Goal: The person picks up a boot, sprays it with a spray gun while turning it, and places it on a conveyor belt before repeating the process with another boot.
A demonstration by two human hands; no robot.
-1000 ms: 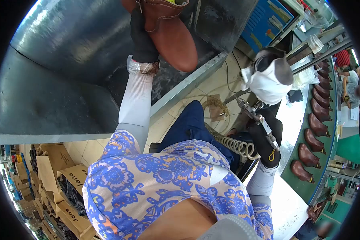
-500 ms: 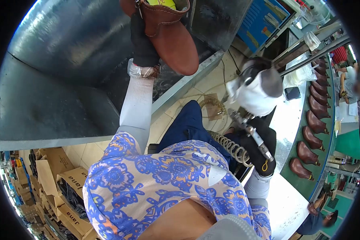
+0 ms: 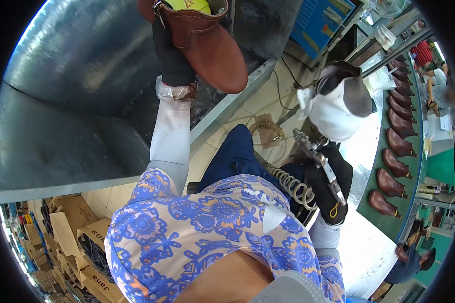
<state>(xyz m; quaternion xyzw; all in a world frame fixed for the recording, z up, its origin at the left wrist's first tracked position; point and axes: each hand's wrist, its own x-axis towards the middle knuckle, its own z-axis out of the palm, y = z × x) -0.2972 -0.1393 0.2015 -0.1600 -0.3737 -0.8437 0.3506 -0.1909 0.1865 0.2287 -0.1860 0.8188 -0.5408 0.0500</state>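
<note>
My left hand (image 3: 173, 58), in a black glove with clear tape round the wrist, holds up a brown leather shoe (image 3: 215, 58) with a buckle strap. A yellow last (image 3: 189, 5) fills the shoe's opening. The shoe's toe points down and right, above a dark metal booth. In my right hand (image 3: 331, 171), also black-gloved, is a metal spray gun (image 3: 327, 169) with its nozzle turned up and left. A dark round cup (image 3: 333, 76) wrapped in white cloth (image 3: 338, 113) sits above the gun; their joint is partly hidden. The right fingers are closed round the gun, mostly out of sight.
The metal booth (image 3: 60, 126) fills the upper left. A coiled hose (image 3: 288, 184) runs beside my right hand. Several brown shoes (image 3: 389, 182) line a green conveyor (image 3: 379, 214) on the right. Cardboard boxes (image 3: 73, 222) stand lower left. Other people are at the far right.
The shoe in my left hand has shifted slightly left in view. The spray gun and cloth-wrapped cup have tilted and moved a little to the right. Both hands keep their hold.
</note>
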